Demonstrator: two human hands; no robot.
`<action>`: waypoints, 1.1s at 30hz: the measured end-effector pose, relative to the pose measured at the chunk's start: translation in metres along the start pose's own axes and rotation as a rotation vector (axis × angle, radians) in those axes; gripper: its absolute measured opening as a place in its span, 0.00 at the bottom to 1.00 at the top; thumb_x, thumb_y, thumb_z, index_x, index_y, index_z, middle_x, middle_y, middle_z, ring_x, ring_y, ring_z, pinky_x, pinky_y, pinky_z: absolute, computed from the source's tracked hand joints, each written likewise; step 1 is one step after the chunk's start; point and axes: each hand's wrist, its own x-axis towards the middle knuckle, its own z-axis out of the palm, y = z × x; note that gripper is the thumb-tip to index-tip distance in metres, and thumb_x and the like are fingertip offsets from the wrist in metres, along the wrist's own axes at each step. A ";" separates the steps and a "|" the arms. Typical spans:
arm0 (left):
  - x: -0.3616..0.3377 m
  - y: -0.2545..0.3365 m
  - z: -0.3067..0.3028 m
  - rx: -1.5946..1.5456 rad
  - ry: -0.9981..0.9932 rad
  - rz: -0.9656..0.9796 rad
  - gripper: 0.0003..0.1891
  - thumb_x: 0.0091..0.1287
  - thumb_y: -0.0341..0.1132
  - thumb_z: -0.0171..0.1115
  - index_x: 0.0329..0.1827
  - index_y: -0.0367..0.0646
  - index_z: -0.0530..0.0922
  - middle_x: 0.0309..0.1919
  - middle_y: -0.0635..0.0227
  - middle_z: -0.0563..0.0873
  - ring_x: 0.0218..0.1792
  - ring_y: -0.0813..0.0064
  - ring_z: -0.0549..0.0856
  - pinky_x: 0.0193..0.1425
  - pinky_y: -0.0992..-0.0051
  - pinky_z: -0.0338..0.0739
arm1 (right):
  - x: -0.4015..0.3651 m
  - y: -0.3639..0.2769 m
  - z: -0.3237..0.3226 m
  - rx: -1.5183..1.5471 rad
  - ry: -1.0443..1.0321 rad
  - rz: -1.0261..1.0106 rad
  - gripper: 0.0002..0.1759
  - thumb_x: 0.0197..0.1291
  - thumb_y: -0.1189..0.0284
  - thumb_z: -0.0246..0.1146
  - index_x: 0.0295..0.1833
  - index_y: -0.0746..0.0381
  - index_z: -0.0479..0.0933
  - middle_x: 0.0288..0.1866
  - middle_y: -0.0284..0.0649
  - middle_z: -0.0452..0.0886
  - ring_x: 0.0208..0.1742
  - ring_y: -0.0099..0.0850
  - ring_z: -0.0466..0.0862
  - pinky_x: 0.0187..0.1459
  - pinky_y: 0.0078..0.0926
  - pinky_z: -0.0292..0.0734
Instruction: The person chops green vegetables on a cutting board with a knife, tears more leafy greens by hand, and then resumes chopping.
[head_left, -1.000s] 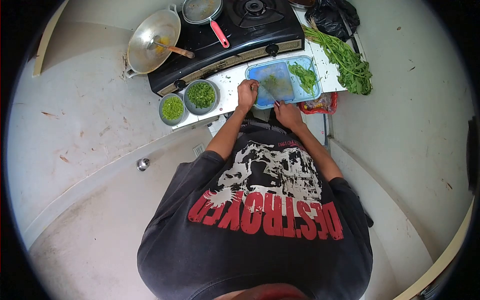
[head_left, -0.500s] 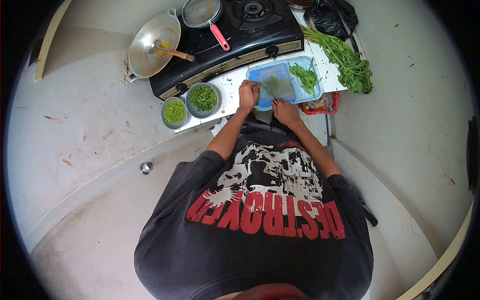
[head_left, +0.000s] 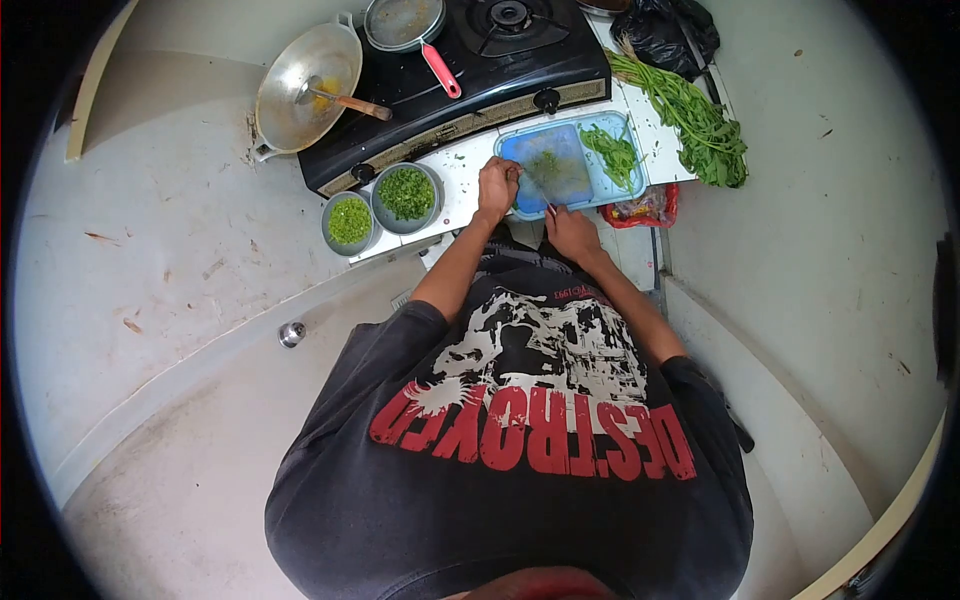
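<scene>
At the left edge of the blue tray [head_left: 510, 143], my left hand [head_left: 497, 187] is closed, its fingertips pinched at the knife's tip end; what they hold is too small to make out. My right hand [head_left: 573, 235] is wrapped round the handle of a knife [head_left: 538, 190], whose blade points up and left over the tray. Chopped green bits [head_left: 546, 163] lie on the blue board beyond the blade. Green leaves [head_left: 613, 157] rest in the tray's right part.
Two bowls of chopped greens [head_left: 406, 194] [head_left: 349, 221] stand left of the tray. Behind are a black stove [head_left: 420, 115], a wok [head_left: 305, 92] with a ladle and a red-handled pan [head_left: 403, 20]. Leafy stems [head_left: 700, 130], a black bag [head_left: 660, 38] and a red basket [head_left: 655, 208] are right.
My right hand has shifted slightly down with the knife. My left hand has hardly moved. The view has shifted a little.
</scene>
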 end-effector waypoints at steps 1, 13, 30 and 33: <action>0.000 -0.001 0.001 -0.007 0.010 -0.012 0.07 0.63 0.24 0.62 0.36 0.37 0.88 0.33 0.52 0.85 0.36 0.51 0.87 0.46 0.60 0.81 | 0.001 -0.001 0.000 -0.008 -0.002 -0.002 0.25 0.74 0.55 0.52 0.44 0.70 0.78 0.33 0.63 0.84 0.37 0.60 0.86 0.43 0.58 0.82; -0.001 -0.012 0.013 -0.005 0.067 -0.065 0.04 0.61 0.24 0.65 0.33 0.38 0.88 0.32 0.52 0.86 0.35 0.55 0.88 0.44 0.61 0.82 | 0.019 -0.007 0.000 -0.019 -0.009 0.014 0.24 0.73 0.57 0.54 0.42 0.70 0.80 0.35 0.61 0.86 0.40 0.58 0.88 0.44 0.53 0.84; -0.010 0.004 0.003 0.092 0.036 0.056 0.06 0.66 0.25 0.61 0.41 0.36 0.86 0.36 0.47 0.84 0.38 0.48 0.86 0.47 0.58 0.81 | 0.006 0.014 -0.002 -0.034 0.079 -0.044 0.26 0.73 0.55 0.54 0.42 0.70 0.79 0.30 0.62 0.84 0.33 0.60 0.86 0.38 0.56 0.82; -0.010 0.003 0.006 0.062 0.078 0.049 0.06 0.64 0.25 0.64 0.39 0.35 0.87 0.35 0.49 0.85 0.36 0.50 0.86 0.47 0.58 0.81 | 0.005 0.009 -0.004 -0.012 0.062 -0.055 0.25 0.73 0.55 0.54 0.42 0.70 0.79 0.30 0.62 0.83 0.33 0.59 0.86 0.38 0.56 0.82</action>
